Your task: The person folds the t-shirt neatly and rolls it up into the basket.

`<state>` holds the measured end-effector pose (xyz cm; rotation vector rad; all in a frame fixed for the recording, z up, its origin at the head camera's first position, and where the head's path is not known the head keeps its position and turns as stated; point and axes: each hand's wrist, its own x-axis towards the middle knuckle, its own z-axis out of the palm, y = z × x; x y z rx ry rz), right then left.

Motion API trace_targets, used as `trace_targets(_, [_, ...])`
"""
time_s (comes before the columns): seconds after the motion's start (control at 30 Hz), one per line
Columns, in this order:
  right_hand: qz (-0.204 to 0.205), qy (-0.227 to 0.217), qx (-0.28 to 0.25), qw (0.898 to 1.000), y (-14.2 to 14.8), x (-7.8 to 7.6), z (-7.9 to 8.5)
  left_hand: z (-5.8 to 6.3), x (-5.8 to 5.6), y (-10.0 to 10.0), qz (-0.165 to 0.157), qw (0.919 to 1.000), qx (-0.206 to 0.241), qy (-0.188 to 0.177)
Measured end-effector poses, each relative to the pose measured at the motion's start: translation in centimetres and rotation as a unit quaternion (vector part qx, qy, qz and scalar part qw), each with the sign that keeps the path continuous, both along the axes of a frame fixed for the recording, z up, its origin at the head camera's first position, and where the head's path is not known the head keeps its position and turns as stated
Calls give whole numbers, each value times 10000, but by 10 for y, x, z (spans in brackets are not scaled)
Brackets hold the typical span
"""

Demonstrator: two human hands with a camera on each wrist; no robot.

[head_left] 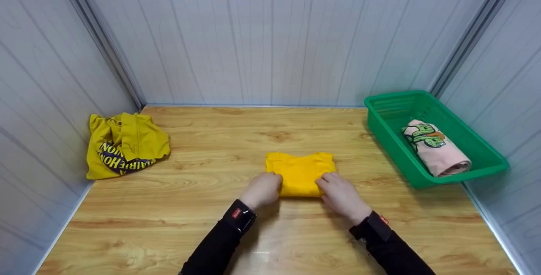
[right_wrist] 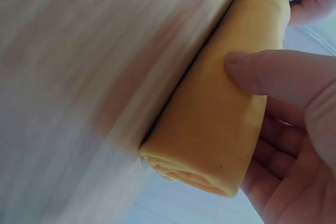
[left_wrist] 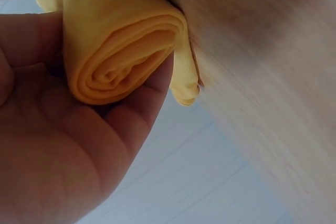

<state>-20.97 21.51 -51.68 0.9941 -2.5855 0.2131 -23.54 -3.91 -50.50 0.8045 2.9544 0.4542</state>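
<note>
A bright yellow shirt (head_left: 301, 173) lies on the wooden table, its near part rolled up and its far edge still flat, with a dip between two corners. My left hand (head_left: 263, 189) grips the left end of the roll. In the left wrist view, the spiral layers of the rolled shirt (left_wrist: 123, 64) show between thumb and fingers. At the other end, my right hand (head_left: 343, 194) holds the roll, thumb pressed on the near side and fingers curled over the other side, as the right wrist view of the shirt (right_wrist: 210, 124) shows.
A green plastic basket (head_left: 391, 152) stands at the right, holding a rolled pink garment (head_left: 441, 150) with a green print. At the left wall lies a crumpled mustard-yellow garment (head_left: 141, 137) with dark lettering. Pale panel walls (head_left: 270, 38) enclose the wooden table (head_left: 203, 140).
</note>
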Motion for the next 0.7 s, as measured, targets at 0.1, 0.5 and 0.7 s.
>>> trace_targets(0.1, [-9, -117, -8, 9999, 0, -1, -1, -1, 4, -1, -19, 9998, -57, 179])
trace_targets(0.5, [-7, -273, -172, 9995, 2, -4, -3, -9, 17, 1, -254, 9864, -559, 1527])
trace_targets(0.7, [60, -246, -193, 9995, 3, -5, -2, -7, 18, 6, -76, 9766, -645, 2051])
